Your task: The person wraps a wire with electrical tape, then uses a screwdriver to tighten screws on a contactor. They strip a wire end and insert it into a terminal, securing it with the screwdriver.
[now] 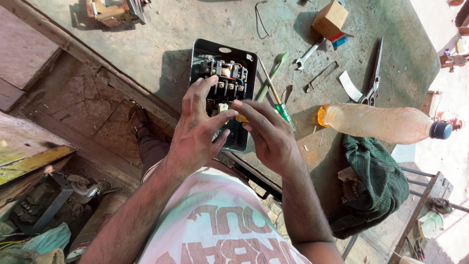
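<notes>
A black open electrical box [202,54] with terminals and small parts inside lies on the green workbench [185,29]. My left hand [198,129] rests over its lower half, fingers spread and touching the terminal block. My right hand [266,134] is beside it at the box's lower right, thumb and fingers pinching a small yellow part over the box. A green-handled screwdriver [278,100] lies just beyond my right hand.
A second green tool [272,73], a spanner [308,54], scissors [373,73], a cardboard box [330,18] and a lying plastic bottle [381,122] sit to the right. A green checked cloth [373,183] hangs at the bench edge. The bench's left edge drops to a cracked floor.
</notes>
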### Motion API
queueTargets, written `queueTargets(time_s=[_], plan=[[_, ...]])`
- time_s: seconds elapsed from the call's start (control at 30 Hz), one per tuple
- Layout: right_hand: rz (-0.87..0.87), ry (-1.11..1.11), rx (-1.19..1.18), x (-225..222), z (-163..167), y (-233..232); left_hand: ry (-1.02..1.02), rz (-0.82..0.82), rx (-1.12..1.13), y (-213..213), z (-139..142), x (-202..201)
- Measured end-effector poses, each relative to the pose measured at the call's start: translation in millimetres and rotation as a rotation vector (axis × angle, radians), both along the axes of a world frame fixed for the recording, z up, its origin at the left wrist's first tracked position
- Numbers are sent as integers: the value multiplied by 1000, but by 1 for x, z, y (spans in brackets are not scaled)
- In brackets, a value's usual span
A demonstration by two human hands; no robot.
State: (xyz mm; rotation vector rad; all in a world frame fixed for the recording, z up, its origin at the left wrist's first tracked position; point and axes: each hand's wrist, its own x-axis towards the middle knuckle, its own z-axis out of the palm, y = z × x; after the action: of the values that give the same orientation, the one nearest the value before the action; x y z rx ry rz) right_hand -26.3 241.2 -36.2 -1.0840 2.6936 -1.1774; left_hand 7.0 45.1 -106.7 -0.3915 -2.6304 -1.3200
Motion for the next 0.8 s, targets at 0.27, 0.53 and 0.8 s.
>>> queueTargets(time_s=[0.27,0.53,0.8], plan=[[-142,73,-101,11,-8,-4,176,93,60,2,13,1],[-124,107,-196,13,-7,-4,61,160,-118,8,34,3],[-192,228,-336,17,-27,-3,113,180,-180,13,25,9]])
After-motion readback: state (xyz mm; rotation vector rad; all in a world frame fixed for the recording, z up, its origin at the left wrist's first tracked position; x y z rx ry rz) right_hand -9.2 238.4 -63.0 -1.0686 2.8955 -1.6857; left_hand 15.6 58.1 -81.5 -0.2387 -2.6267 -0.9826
